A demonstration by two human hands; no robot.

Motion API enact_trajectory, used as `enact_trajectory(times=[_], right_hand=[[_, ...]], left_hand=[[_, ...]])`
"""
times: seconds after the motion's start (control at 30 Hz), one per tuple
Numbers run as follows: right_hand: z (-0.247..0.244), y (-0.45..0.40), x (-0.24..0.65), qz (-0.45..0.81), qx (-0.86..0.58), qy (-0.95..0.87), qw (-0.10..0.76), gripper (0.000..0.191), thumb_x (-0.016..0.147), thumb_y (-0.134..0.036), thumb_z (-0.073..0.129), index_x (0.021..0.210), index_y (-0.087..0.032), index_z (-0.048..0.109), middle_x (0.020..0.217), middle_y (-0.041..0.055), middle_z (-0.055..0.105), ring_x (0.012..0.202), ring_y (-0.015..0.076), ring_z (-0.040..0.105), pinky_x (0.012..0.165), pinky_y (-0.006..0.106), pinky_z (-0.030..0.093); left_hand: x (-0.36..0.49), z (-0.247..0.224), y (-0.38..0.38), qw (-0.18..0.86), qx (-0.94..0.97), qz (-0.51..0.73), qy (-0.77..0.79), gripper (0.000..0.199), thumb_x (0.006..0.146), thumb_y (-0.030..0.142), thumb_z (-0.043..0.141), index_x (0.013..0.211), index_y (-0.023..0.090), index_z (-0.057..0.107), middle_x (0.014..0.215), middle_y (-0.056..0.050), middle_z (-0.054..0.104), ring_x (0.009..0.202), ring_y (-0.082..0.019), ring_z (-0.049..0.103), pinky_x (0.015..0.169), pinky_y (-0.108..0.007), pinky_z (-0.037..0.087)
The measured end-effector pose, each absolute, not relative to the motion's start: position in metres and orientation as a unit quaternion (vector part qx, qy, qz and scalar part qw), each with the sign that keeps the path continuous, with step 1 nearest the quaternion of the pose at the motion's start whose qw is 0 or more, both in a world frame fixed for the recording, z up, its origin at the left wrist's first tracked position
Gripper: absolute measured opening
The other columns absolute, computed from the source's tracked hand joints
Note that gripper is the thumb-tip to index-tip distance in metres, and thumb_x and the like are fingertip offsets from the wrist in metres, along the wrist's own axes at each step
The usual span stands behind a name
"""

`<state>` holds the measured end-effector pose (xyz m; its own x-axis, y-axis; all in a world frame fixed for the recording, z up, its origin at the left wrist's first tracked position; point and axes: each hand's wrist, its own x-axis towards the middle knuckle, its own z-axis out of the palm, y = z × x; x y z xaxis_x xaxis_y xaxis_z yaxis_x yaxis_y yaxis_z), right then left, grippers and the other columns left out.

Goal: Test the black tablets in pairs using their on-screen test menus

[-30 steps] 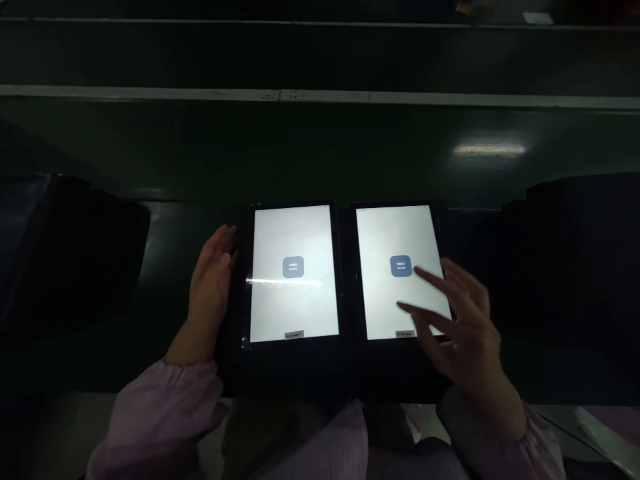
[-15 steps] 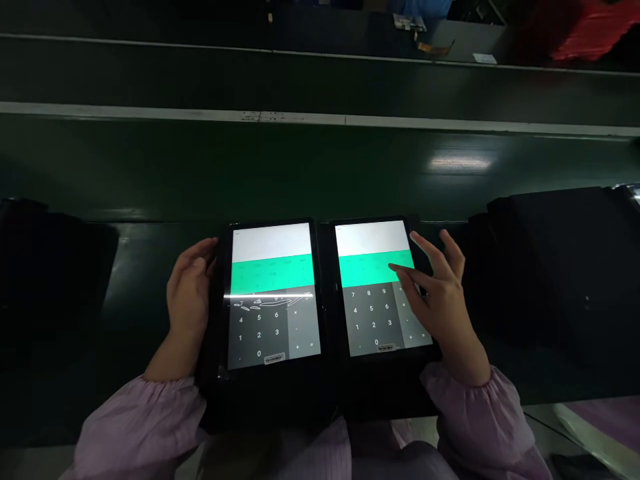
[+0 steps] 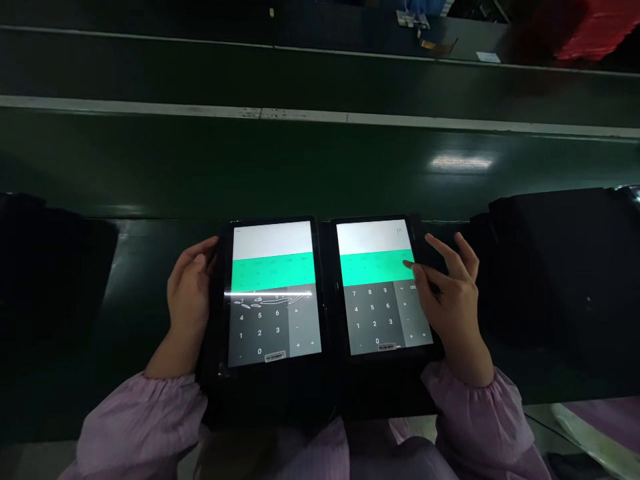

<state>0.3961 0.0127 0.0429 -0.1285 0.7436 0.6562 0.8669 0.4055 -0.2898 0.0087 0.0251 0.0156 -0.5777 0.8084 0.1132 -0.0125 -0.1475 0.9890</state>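
Two tablets lie side by side, each lit with a calculator screen. On the left tablet (image 3: 274, 243), glare and a wrinkled clear film cross the number keys. My left hand (image 3: 189, 287) rests at its left edge, fingers curled against the dark side, their tips partly hidden. The right tablet (image 3: 375, 237) shows a caret symbol at the top right of its white field. Over its green band, my right hand (image 3: 450, 293) points an index finger at the right side, thumb close beside it and the other fingers spread. The fingertip looks dark.
Dark stacked objects (image 3: 555, 267) stand to the right, and another dark stack (image 3: 55, 267) to the left. Behind the tablets runs a long green surface (image 3: 210, 163) with a pale rail (image 3: 300, 116). Red material (image 3: 593, 30) and a flex cable (image 3: 437, 47) lie beyond.
My right hand has shifted right across the green band of the right tablet. A caret symbol has appeared in its white field. My left hand stays in place.
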Motion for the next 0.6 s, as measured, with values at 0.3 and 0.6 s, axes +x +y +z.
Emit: enact_trajectory(times=[0.3,0.6], right_hand=[[0.062,-0.008,0.36,0.006,-0.431,-0.826,0.363,0.032,0.102,-0.018,0.062,0.081,-0.025,0.086,0.144,0.0083,0.075,0.156,0.0429,0.05,0.113,0.065,0.058],[0.056,-0.01,0.35,0.009,-0.425,-0.841,0.336,0.026,0.105,-0.019,0.063,0.097,-0.025,0.086,0.149,0.0104,0.072,0.159,0.0422,0.047,0.113,0.066,0.06]], left_hand=[[0.009,0.016,0.027,0.292,0.333,0.676,0.589,0.013,0.079,0.028,0.075,0.09,0.024,0.079,0.109,-0.007,0.083,0.127,-0.029,0.071,0.13,-0.051,0.042],[0.006,0.011,0.027,0.287,0.345,0.661,0.601,0.014,0.083,0.029,0.07,0.093,0.022,0.078,0.114,-0.009,0.082,0.126,-0.03,0.072,0.128,-0.053,0.044]])
